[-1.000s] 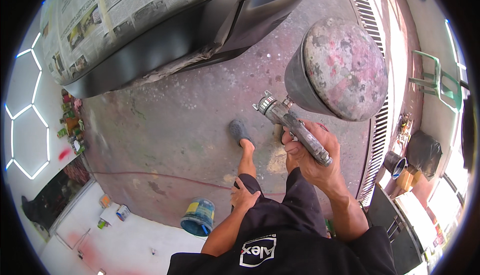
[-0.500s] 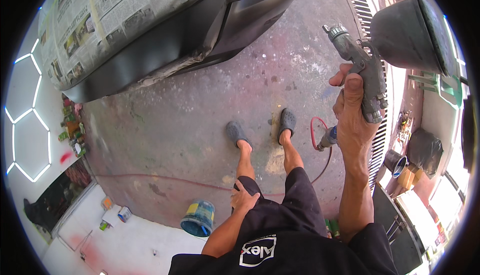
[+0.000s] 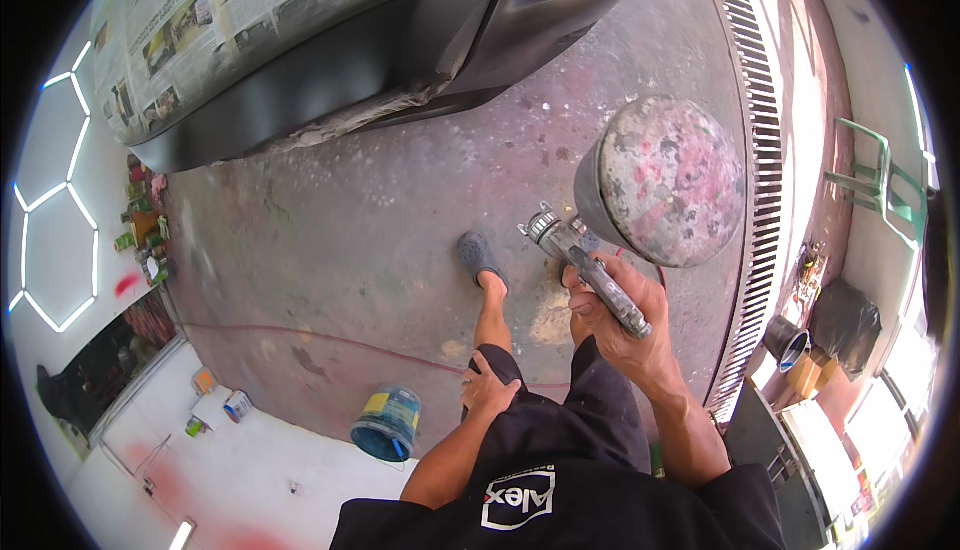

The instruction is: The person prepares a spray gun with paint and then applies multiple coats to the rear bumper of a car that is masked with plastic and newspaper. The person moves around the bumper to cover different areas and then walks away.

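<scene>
My right hand [image 3: 625, 320] grips a paint-spattered metal spray gun [image 3: 578, 260] at the lower middle right, its nozzle angled up-left. A large dark cup [image 3: 655, 180] with a pink and white speckled lid sits on the gun's side, tilted toward me. My left hand [image 3: 485, 385] rests open on my left thigh, just above the knee. Ahead at the upper left is a dark satin car bumper [image 3: 360, 60], its upper area masked with newspaper [image 3: 250, 0]. A red hose [image 3: 330, 345] runs across the stained floor [image 3: 380, 230] and partly behind the gun.
A blue bucket [image 3: 385, 420] stands at the lower left. Cans [image 3: 145, 230] line the left wall. On the right are a slotted drain [image 3: 755, 150], a green plastic chair [image 3: 875, 180], a black bag [image 3: 845, 325] and a dark bucket [image 3: 785, 340].
Half a second ago my right hand was farther right and higher, with the gun turned; now it is lower and nearer the middle, the lid facing me again. My left hand stays on my thigh.
</scene>
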